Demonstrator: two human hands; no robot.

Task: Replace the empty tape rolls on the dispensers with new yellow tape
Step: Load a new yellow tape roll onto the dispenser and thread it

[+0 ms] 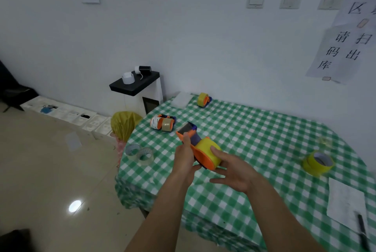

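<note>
My left hand (185, 157) grips an orange tape dispenser (200, 151) above the green checked table (254, 150). A yellow tape roll (209, 147) sits in the dispenser. My right hand (234, 169) has straight fingers, with a fingertip touching the yellow roll. Two more dispensers (163, 122) lie together further back on the left, one with a brown core. Another dispenser (204, 99), loaded with yellow tape, stands at the table's far edge. A stack of new yellow rolls (317, 163) sits at the right.
Two clear empty rolls (139, 153) lie near the table's left edge. White paper (345, 205) and a black pen (363, 231) are at the right front. A yellow bag (125, 124) and a white cabinet (142, 93) stand on the floor to the left.
</note>
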